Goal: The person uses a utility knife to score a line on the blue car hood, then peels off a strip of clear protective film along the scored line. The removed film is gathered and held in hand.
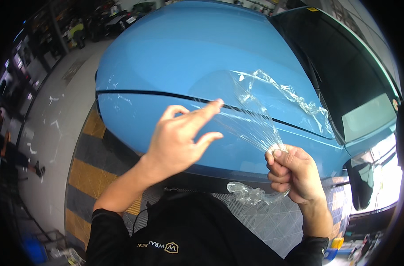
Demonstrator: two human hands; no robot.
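Observation:
A sheet of clear plastic film (248,117) is stretched in fine pleats over the side of a blue car (175,57). My right hand (295,170) is closed on the gathered film, and a crumpled tail of it hangs below the fist. More wrinkled film lies on the hood toward the windshield. My left hand (180,137) is over the fender with its fingers stretched out, the index fingertip by the dark gap between hood and fender. Whether that fingertip touches the film or the panel I cannot tell.
The windshield (344,66) and a side mirror (360,184) are at the right. Underfoot is a floor of yellow and dark grey tiles (89,175). At the far left a person's leg and shoe (39,168) show. A blue bin (33,250) stands at lower left.

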